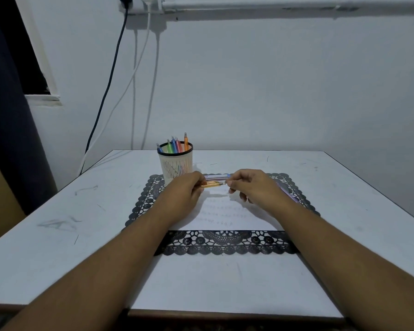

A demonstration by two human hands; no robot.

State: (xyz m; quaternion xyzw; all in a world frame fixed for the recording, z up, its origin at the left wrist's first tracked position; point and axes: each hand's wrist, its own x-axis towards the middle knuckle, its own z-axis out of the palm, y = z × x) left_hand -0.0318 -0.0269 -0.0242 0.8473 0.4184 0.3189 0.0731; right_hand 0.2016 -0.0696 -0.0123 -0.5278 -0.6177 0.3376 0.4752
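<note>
My left hand (pixel 185 191) grips the left end of an orange pen (pixel 212 185) held level above a white sheet of paper (pixel 227 215). My right hand (pixel 251 186) pinches the pen's right tip. A clear pen with a blue end (pixel 216 176) lies just behind, on the paper's far edge. A purple pen (pixel 289 194) shows beside my right wrist; whether that hand holds it I cannot tell. The paper bears faint handwritten lines and lies on a black lace mat (pixel 225 242).
A white slotted pen cup (pixel 175 163) with several coloured pens stands at the mat's far left corner, close to my left hand. The white table (pixel 344 187) ends at a wall behind. Cables (pixel 134 75) hang down the wall at the left.
</note>
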